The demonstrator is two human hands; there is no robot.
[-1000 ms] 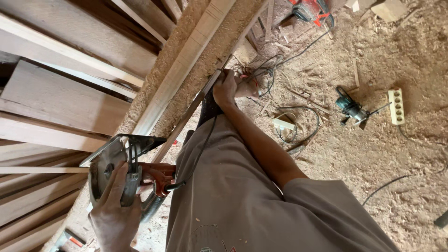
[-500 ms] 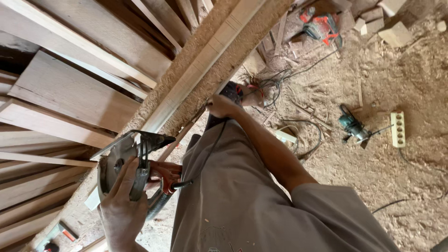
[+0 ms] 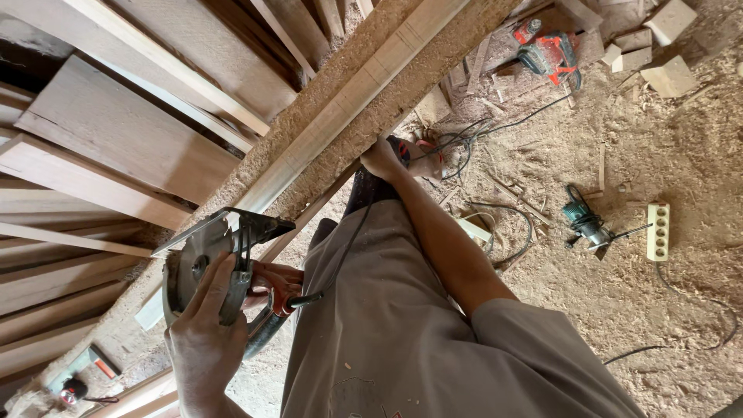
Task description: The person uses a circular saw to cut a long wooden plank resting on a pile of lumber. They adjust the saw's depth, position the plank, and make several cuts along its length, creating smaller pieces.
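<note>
Circular saw [image 3: 205,267] gripped — plank [image 3: 348,104] edge just beside.

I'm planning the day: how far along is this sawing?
Done: sawdust and offcuts cover the floor. In hand: the left hand holds the circular saw off the wood; the right hand grips the long plank. Left: that plank shows no cut yet.
</note>
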